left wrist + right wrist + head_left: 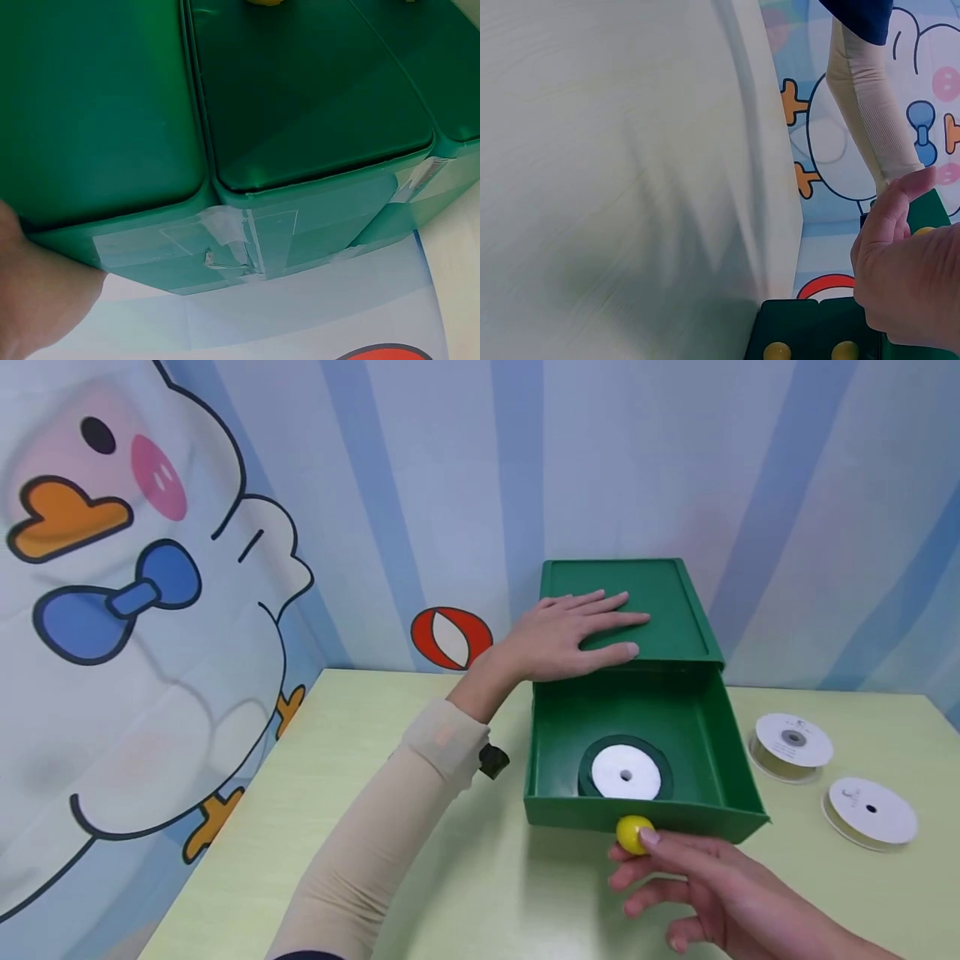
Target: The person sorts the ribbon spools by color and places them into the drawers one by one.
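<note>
A green drawer box (pixel 630 581) stands on the table, its top drawer (pixel 716 752) pulled out toward me. Inside that drawer lies a ribbon spool (pixel 626 768) with a white face and dark green ribbon, close to the front wall. My left hand (pixel 566 639) rests on the box's top with fingers spread. Between thumb and fingers, my right hand (pixel 723 885) pinches the round yellow knob (pixel 633 834) on the drawer front. The left wrist view shows the green box panels (pixel 315 97) from close by, with clear tape along an edge.
Two more white-faced ribbon spools, one nearer the box (pixel 793 745) and one farther right (pixel 870 812), lie on the pale table (pixel 360 752). A striped, cartoon-printed backdrop (pixel 450 485) hangs behind. Lower yellow knobs (pixel 777 352) show in the right wrist view.
</note>
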Available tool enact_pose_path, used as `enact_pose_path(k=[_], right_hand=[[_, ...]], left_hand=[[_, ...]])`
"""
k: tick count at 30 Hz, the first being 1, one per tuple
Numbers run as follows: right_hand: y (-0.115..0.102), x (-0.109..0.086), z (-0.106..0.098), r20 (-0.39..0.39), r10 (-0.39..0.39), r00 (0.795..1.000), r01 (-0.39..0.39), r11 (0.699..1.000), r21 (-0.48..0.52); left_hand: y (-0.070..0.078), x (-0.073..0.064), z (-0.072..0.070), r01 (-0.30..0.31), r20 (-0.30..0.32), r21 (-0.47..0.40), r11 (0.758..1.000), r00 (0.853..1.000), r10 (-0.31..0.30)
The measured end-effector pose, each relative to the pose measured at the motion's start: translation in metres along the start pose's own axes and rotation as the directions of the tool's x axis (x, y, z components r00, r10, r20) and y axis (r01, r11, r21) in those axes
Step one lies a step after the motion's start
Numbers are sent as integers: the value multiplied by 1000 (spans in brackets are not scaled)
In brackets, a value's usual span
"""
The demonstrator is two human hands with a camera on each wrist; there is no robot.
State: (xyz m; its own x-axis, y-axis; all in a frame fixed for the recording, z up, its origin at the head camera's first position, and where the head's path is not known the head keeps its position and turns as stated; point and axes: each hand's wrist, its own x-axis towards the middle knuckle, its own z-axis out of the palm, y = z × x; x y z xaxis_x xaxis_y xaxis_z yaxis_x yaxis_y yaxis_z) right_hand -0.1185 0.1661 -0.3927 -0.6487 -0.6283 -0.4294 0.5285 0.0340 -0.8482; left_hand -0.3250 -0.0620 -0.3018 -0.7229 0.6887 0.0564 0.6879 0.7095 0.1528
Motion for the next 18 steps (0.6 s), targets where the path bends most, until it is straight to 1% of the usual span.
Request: enact_pose_path(k=[3,7,13,18], right_hand=[[1,1,-1,-14,-3,1000,3,1000,-13],[0,1,-1,-30,-7,1000,6,1000,-25],[-2,1,-2,-20,-36,999,35,999,-29],[-4,2,-2,-12,-45,999,45,998,-46]], left_hand=[[1,2,1,-6,9,2,1000,1000,6],[1,1,1,-9,5,-7,1000,1000,9],[1,-1,-1,-8,15,-7,1000,1000,8],[0,-1,-1,-8,32,1,1000,999,8]])
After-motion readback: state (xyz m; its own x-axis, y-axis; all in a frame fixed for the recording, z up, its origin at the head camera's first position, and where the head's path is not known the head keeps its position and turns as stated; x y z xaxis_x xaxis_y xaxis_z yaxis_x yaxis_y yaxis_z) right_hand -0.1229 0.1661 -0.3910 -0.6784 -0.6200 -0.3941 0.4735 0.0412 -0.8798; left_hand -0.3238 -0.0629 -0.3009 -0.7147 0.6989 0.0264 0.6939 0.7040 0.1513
